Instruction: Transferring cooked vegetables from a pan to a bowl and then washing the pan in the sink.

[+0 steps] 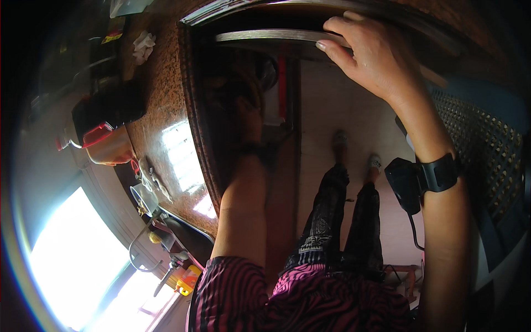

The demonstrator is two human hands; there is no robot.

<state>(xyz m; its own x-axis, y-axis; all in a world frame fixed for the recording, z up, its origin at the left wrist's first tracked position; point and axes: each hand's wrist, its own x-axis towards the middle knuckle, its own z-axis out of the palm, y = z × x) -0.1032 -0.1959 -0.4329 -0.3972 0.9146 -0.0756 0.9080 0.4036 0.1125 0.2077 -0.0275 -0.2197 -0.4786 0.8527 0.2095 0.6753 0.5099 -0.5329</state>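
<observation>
My right hand (367, 52) grips the metal-edged top of an open cabinet door (282, 35), thumb on the near side and fingers on the far side. A black device is strapped to my right forearm. My left arm reaches down below the speckled stone countertop (166, 83) into the dark cabinet. There my left hand (247, 110) shows only dimly, close to a dark rounded object (232, 89). Shadow hides its fingers, and I cannot tell whether they hold anything.
On the countertop lie crumpled white paper (144, 46) and a pale cloth or glove (149, 176). A clear plastic cup (144, 197) stands near the sink (186, 234) and its faucet (176, 259). A perforated plastic basket (481, 141) is at the right.
</observation>
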